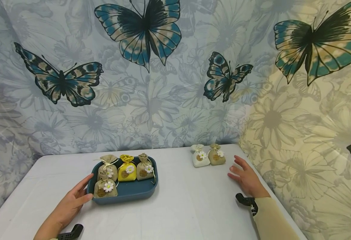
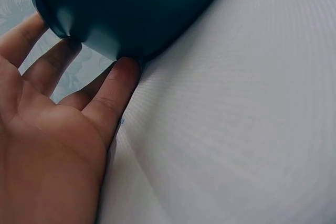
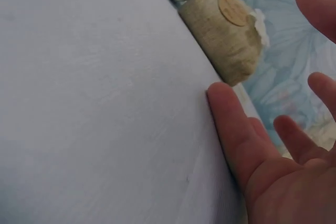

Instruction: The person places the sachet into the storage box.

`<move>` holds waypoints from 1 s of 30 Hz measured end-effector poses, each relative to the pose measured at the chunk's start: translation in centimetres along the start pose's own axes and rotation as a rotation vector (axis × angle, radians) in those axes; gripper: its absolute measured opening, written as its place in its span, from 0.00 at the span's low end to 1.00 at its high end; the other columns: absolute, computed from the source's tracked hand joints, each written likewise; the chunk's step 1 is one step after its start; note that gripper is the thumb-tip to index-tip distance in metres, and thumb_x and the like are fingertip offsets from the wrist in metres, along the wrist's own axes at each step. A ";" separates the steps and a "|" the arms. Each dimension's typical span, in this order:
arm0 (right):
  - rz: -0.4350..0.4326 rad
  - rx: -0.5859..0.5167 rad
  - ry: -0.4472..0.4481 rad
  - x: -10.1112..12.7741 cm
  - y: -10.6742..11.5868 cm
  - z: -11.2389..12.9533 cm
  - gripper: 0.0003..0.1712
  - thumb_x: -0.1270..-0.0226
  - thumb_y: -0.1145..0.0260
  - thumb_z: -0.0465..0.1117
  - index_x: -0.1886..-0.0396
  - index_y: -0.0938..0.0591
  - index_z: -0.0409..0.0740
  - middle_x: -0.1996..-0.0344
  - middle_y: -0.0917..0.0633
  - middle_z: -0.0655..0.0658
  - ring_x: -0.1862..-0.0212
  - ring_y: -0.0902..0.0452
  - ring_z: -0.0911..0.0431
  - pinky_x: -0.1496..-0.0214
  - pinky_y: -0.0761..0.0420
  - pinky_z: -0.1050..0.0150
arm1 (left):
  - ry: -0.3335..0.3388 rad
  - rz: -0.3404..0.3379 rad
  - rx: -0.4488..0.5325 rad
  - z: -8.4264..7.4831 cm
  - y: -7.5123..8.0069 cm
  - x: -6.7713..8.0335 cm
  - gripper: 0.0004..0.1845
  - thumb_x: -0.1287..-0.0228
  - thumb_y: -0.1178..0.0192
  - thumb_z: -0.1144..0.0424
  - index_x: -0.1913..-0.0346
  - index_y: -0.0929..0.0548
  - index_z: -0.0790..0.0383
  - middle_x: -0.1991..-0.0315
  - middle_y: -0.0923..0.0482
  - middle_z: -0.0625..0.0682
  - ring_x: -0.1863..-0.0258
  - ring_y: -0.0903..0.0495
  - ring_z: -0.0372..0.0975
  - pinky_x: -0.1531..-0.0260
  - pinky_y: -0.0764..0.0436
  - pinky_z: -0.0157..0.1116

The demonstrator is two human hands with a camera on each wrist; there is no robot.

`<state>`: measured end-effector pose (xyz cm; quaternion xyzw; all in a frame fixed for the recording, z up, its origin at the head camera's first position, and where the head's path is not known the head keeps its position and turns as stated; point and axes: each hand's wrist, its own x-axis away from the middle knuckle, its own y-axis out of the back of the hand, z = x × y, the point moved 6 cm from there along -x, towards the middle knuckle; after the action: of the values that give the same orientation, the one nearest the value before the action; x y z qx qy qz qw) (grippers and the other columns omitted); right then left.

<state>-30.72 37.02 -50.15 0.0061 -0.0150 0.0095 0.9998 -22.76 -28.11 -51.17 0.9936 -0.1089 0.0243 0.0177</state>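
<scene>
At the left of the table, my left hand (image 1: 71, 200) rests its fingertips against the left end of a blue tray (image 1: 130, 199). The left wrist view shows those fingers (image 2: 111, 95) touching the tray's outer wall. Inside the tray sit a yellow drawstring pouch (image 1: 127, 173) and several beige ones, among them a front-left pouch (image 1: 101, 192), each with a white flower. My right hand (image 1: 248, 180) has its fingers spread, holding nothing, just right of a beige pouch (image 1: 216, 156). A white pouch (image 1: 200, 160) stands at that pouch's left side.
A white cloth covers the table (image 1: 187, 203). Behind it and along the right side hangs a curtain (image 1: 169, 110) printed with butterflies and flowers. The two loose pouches stand near the table's back right corner.
</scene>
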 end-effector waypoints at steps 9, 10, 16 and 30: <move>-0.012 -0.038 0.005 -2.5 -0.4 -0.1 0.49 0.30 0.34 0.33 0.19 0.54 0.39 0.22 0.60 0.36 0.23 0.61 0.39 0.42 0.21 0.58 | 0.000 0.004 0.015 0.0 -0.1 0.1 0.42 0.27 0.43 0.68 0.19 0.56 0.57 0.22 0.77 0.61 0.26 0.79 0.56 0.34 0.69 0.60; -0.016 -0.037 0.006 -2.7 -0.4 -0.1 0.49 0.30 0.34 0.33 0.20 0.53 0.39 0.22 0.60 0.35 0.24 0.60 0.39 0.43 0.21 0.59 | 0.001 0.004 0.014 0.0 0.0 0.1 0.42 0.27 0.43 0.68 0.19 0.56 0.57 0.22 0.77 0.61 0.26 0.79 0.56 0.34 0.68 0.60; -0.030 0.075 -0.004 -3.9 -0.4 -0.1 0.48 0.31 0.33 0.32 0.20 0.50 0.40 0.23 0.53 0.31 0.25 0.54 0.38 0.47 0.20 0.65 | 0.010 0.004 0.006 0.0 0.1 0.0 0.42 0.26 0.43 0.68 0.19 0.56 0.56 0.22 0.77 0.61 0.26 0.77 0.57 0.34 0.65 0.62; 0.013 0.213 -0.075 -5.4 -1.1 0.4 0.49 0.31 0.32 0.35 0.19 0.49 0.45 0.25 0.47 0.28 0.25 0.53 0.39 0.47 0.21 0.64 | 0.013 -0.009 -0.008 -0.1 0.0 0.0 0.43 0.27 0.42 0.68 0.19 0.56 0.57 0.21 0.75 0.61 0.26 0.76 0.58 0.34 0.64 0.62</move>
<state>-36.15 35.85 -49.92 0.1126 -0.0514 0.0175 0.9922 -22.76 -28.09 -51.07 0.9938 -0.1044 0.0303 0.0223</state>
